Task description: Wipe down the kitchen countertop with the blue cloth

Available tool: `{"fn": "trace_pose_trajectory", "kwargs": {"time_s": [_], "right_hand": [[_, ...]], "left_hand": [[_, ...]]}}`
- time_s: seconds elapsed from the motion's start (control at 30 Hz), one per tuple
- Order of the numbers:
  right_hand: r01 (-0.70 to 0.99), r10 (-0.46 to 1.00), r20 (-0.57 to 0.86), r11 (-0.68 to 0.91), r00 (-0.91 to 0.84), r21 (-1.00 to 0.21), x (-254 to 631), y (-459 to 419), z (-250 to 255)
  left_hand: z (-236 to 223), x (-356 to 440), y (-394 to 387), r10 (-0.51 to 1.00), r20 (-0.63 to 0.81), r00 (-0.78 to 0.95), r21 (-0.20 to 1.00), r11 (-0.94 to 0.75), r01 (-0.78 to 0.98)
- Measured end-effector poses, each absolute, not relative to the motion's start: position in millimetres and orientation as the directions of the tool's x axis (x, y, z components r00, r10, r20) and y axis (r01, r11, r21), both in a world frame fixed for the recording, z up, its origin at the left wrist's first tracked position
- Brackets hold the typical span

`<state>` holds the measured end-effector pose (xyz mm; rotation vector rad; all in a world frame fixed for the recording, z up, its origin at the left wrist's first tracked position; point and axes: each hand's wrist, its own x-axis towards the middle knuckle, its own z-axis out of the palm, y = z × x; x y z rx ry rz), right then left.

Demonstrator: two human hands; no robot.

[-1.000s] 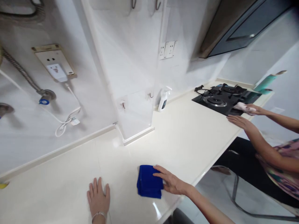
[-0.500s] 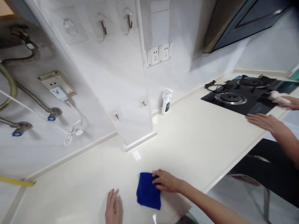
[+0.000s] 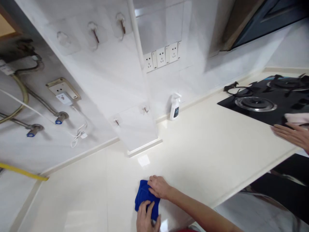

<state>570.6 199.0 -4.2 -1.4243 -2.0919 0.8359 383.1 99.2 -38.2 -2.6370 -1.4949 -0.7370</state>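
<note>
Deep-blue cloth [image 3: 142, 192] lies creased and uneven-edged on the pale counter [image 3: 205, 138].

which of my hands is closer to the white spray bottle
Right. Your right hand is on the far side of the blue cloth, nearer the white spray bottle; your left hand is at the cloth's near side, farther from it. Neither touches the bottle.
</note>
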Motion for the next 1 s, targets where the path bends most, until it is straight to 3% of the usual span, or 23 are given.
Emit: {"fn": "trace_pose_trajectory", "kwargs": {"time_s": [0.13,0.27,0.37,0.47,0.63,0.77,1.0], "right_hand": [[0.534,0.998,0.055,0.058,-0.021,-0.844,593.2,209.4,-9.9],[0.308,0.958,-0.039,-0.129,0.283,-0.943,643.7,196.8,-24.2],[0.162,0.91,-0.151,-0.228,0.386,-0.96,680.0,174.4,-36.8],[0.062,0.877,-0.249,-0.3,0.41,-0.952,699.7,161.7,-44.6],[0.056,0.834,-0.325,-0.389,0.446,-0.92,700.8,177.7,-45.4],[0.15,0.839,-0.217,-0.331,0.499,-0.932,699.3,190.4,-40.0],[0.303,0.822,0.04,-0.164,0.568,-0.939,692.8,179.1,-20.0]], "left_hand": [[-48.3,378.8,103.2,0.772,0.44,0.458,0.149,-0.566,0.811],[-41.8,386.9,115.9,0.718,0.475,0.509,0.099,-0.619,0.779],[-31.8,400.8,127.3,0.69,0.435,0.579,0.126,-0.683,0.719],[-25.0,405.2,134.6,0.727,0.342,0.595,0.235,-0.68,0.695],[-23.5,367.5,149.6,0.907,0.219,0.361,0.418,-0.421,0.805],[-25.2,318.7,176.5,0.99,0.125,0.06,0.512,-0.116,0.851],[-22.1,275.9,235.3,0.983,0.104,-0.149,0.428,0.091,0.899]]}}
